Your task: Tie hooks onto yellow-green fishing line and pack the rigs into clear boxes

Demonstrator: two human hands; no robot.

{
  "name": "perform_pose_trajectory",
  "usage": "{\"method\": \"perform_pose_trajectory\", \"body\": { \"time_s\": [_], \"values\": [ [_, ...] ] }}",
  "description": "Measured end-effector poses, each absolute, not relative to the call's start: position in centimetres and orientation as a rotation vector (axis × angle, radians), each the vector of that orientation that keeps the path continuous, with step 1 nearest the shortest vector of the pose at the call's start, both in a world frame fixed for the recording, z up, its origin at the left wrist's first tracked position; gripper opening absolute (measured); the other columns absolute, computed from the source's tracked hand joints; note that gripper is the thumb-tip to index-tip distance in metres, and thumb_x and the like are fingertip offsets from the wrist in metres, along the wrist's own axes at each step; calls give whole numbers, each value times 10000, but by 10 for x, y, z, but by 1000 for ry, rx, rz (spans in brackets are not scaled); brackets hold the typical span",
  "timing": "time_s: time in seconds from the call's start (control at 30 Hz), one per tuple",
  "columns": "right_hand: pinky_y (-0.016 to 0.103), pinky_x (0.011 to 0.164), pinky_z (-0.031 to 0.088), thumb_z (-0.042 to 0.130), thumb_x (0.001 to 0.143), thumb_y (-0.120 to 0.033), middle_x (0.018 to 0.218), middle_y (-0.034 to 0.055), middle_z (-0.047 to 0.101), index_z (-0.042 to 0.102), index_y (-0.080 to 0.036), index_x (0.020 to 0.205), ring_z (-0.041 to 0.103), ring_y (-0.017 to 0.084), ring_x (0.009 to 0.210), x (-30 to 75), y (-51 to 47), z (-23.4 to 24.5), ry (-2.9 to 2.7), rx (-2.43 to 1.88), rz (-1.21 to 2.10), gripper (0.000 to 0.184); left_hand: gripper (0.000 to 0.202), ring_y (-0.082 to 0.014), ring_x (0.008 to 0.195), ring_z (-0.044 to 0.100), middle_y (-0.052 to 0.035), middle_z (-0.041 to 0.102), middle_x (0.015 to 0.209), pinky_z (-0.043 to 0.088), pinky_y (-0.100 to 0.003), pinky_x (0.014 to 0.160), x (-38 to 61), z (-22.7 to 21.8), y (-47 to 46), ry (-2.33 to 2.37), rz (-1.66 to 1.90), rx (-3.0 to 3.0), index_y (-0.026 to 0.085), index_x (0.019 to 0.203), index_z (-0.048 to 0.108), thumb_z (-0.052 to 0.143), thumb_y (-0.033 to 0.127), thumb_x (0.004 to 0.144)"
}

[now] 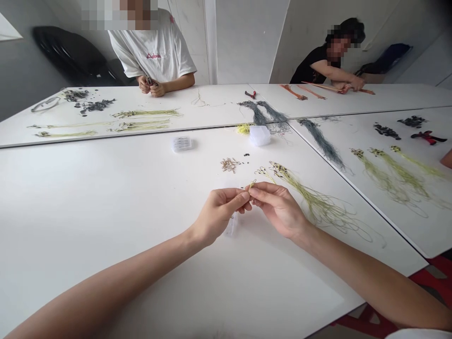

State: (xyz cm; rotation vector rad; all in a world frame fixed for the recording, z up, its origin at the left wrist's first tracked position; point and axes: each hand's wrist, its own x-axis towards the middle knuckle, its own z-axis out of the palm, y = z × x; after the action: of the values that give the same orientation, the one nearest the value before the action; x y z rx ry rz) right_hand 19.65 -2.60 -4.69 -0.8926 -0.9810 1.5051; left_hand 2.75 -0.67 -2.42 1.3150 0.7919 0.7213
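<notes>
White tables [106, 197] meet edge to edge in a pale room, with a person in a white T-shirt [151, 47] and another in a black shirt [318, 70] working at the far side. Near the middle of the closest table, the left hand [219, 212] and right hand [277, 207] meet above the surface, their fingers narrowly pinched around a short end of yellow-green line [251, 184]. Its exact shape is too small to tell. Just beyond the right hand lies a loose bundle of yellow-green lines [314, 202], with dark beads or hooks at one end. It looks light, soft and prone to tangling, and the thin strands may slip, so the firmest hold is probably close to the end, between fingertips. A small clear plastic box [231, 225] lies beneath the hands, and a little pile of brown hooks [229, 165] sits further ahead.
</notes>
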Motion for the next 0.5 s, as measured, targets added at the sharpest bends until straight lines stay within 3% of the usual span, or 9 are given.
{"method": "perform_pose_trajectory", "body": {
  "time_s": [0.3,0.5],
  "values": [
    [349,739,364,638,849,-244,729,16,567,722,-187,809,471,142,685,197,-28,-39,-992,-845,1518,109,292,-169,866,564,-86,664,892,416,-308,838,28,-24,-8,663,663,970,126,855,700,528,350,926],
    [348,732,373,632,841,-261,715,22,581,724,-194,784,483,154,688,196,-29,-38,-1027,-852,1494,128,238,-121,785,515,-54,639,870,405,-275,822,29,-25,-9,679,648,967,141,825,703,597,343,894]
  ]
}}
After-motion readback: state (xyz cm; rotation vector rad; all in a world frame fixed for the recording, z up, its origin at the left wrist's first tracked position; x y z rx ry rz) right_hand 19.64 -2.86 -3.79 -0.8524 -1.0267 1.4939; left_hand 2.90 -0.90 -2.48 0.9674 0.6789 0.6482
